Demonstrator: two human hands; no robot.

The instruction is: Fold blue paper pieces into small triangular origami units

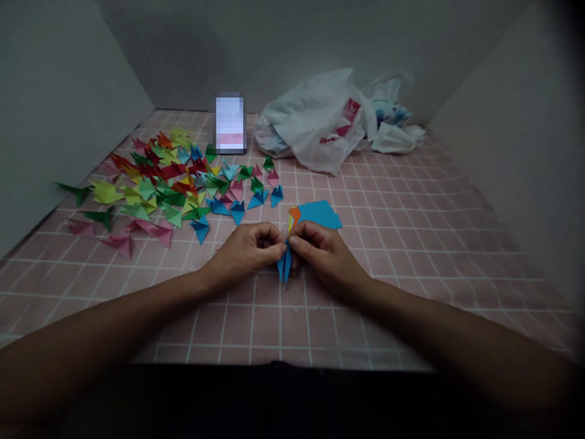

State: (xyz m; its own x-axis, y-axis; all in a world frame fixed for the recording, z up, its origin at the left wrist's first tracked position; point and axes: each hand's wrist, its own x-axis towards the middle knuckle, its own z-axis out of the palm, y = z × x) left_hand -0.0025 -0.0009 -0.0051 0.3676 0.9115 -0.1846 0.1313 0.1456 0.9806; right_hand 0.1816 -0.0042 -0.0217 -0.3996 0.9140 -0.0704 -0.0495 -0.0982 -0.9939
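My left hand point(247, 250) and my right hand point(320, 250) meet over the pink grid-patterned mat point(411, 244). Both pinch a small folded blue paper piece point(284, 265), whose point hangs down between the fingertips. Just behind my right hand lies a small stack of flat paper sheets point(317, 214), blue on top with orange and yellow edges showing at its left side.
Several folded paper pieces point(164, 183) in green, red, yellow, pink and blue are spread over the left of the mat. A blurred upright box point(231, 123) stands at the back. White plastic bags point(329, 119) lie at the back right. Grey walls enclose the mat.
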